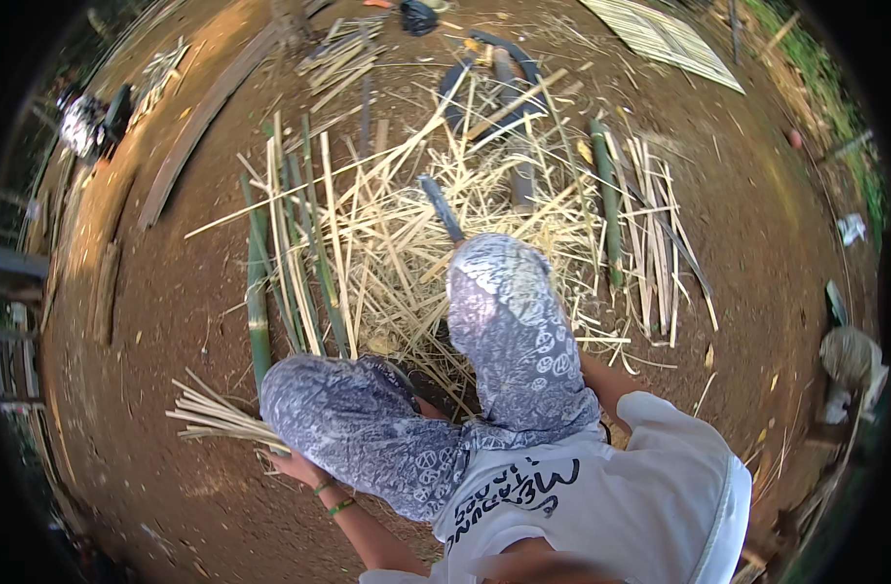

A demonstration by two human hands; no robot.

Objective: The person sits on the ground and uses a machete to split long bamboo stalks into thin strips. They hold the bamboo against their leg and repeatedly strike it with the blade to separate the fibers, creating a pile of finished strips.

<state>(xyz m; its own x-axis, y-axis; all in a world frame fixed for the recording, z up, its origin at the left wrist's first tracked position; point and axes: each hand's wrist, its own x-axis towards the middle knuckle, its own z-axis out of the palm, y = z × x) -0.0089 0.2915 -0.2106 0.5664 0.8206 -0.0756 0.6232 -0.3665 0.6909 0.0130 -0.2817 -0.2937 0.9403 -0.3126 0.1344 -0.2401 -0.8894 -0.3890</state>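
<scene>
Beside my left knee, my left hand (297, 469) is closed at the near end of a bundle of split bamboo strips (217, 417), which fan out to the left just above the ground. Part of its grip is hidden by the knee. On the right, my right forearm (606, 382) passes behind the raised right knee, so the hand and its fingers are out of sight. Past that knee juts a dark knife blade (440, 202), pointing away over a heap of pale bamboo strips and shavings (397, 234). What holds the knife cannot be seen.
Green bamboo lengths (259, 292) lie left of the heap. Another green piece (606, 209) and a row of split strips (652, 243) lie right. Beyond are a black tyre (455, 92) with a log (512, 107), a long plank (207, 117) and a slatted bamboo panel (665, 41).
</scene>
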